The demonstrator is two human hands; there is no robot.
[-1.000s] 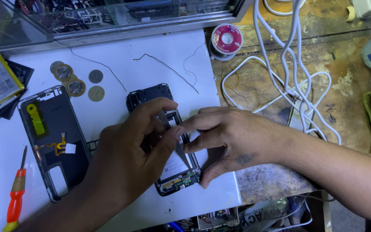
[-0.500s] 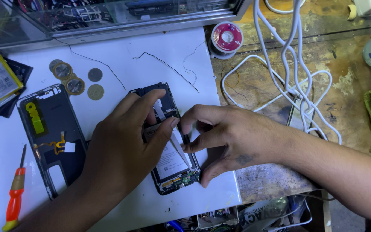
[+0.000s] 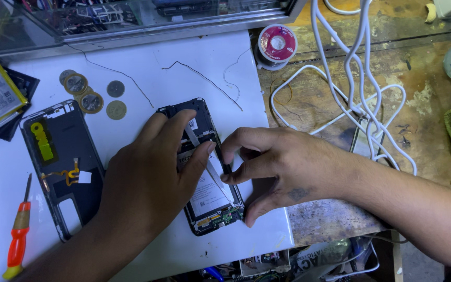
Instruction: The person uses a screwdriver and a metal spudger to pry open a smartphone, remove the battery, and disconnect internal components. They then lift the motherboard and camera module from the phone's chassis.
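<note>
Our left hand (image 3: 147, 183) lies flat over the opened phone (image 3: 204, 167), fingers spread and loosely extended, not gripping; the thumb reaches across to press on the battery area, and the index and middle fingers rest on the phone's upper half. Our right hand (image 3: 283, 164) comes in from the right with the index finger and thumb nearly closed together, pinching at the phone's right edge, where a pale strip (image 3: 217, 175) runs diagonally across the battery. We cannot tell whether the strip itself is caught between those fingertips. The remaining right fingers curl under, resting on the white mat (image 3: 131, 73).

The phone lies back-side open on the mat, directly under and between both hands, its circuit-board end nearest us. Just left of it sits a detached back cover (image 3: 61, 167), with a red-handled screwdriver (image 3: 19, 232) further left. Coins (image 3: 92, 99) lie beyond the cover, and white cables (image 3: 361, 89) loop over the wooden bench to the right.
</note>
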